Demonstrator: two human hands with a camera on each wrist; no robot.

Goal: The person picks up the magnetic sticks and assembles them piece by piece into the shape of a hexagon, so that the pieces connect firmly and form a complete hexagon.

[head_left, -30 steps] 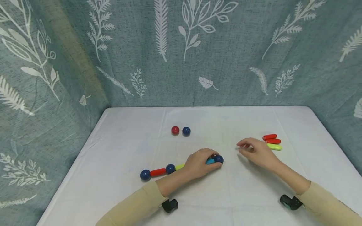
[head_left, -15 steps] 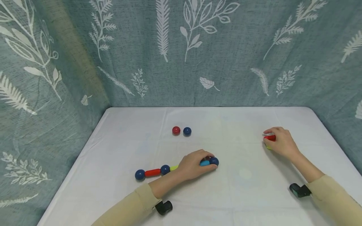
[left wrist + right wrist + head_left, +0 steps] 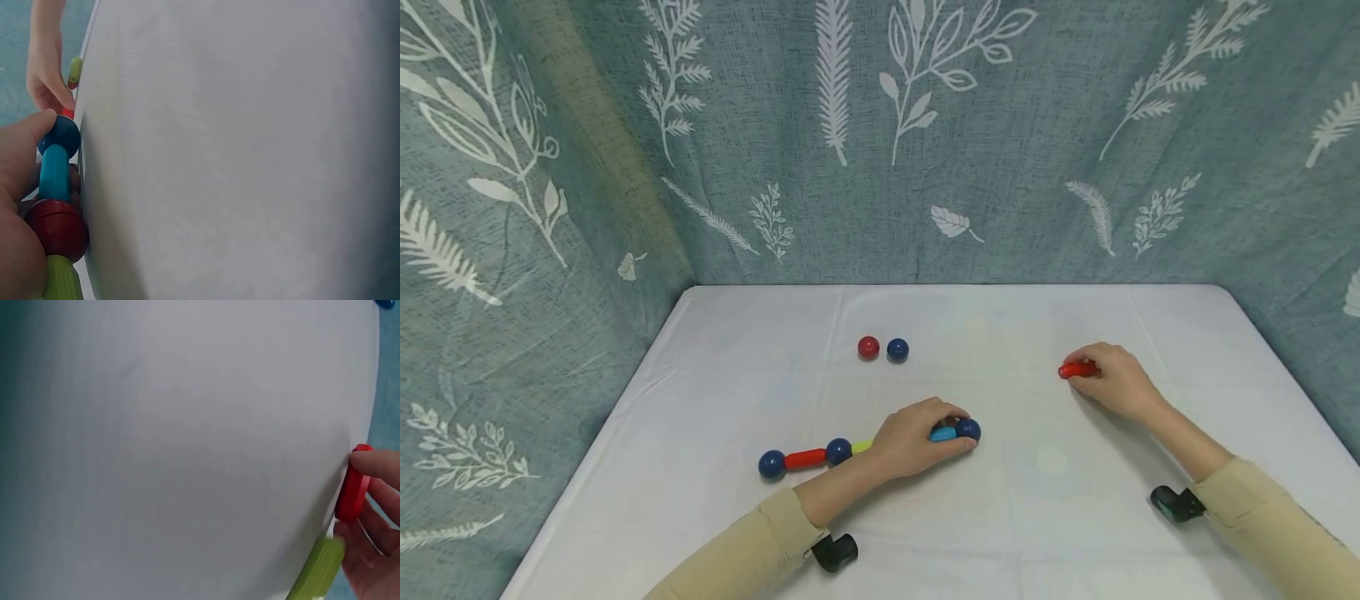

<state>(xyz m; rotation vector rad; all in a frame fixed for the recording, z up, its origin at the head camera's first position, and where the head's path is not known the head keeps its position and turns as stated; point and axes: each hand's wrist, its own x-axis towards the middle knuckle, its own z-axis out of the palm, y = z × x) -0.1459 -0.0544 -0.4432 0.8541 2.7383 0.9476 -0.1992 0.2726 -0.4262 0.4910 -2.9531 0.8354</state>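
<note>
A chain of magnetic balls and rods lies on the table left of centre. From its left end come a blue ball (image 3: 772,465), a red rod (image 3: 806,459), another blue ball (image 3: 838,451) and a lime rod (image 3: 862,446). My left hand (image 3: 917,437) grips the right part, thumb at the end blue ball (image 3: 61,136), around the light blue rod (image 3: 55,174). A dark red ball (image 3: 57,230) in the chain shows only in the left wrist view. Further right, my right hand (image 3: 1116,382) pinches a loose red rod (image 3: 1077,369) between thumb and fingers.
A loose red ball (image 3: 868,347) and a blue ball (image 3: 898,350) sit side by side behind the chain. Near my right hand lies a lime rod (image 3: 319,569), hidden in the head view. A patterned curtain (image 3: 737,125) hangs behind the table.
My right hand reached right to the loose rods, took a red rod and has come back left with it. My left hand shifted slightly left with the chain, then stayed still.
</note>
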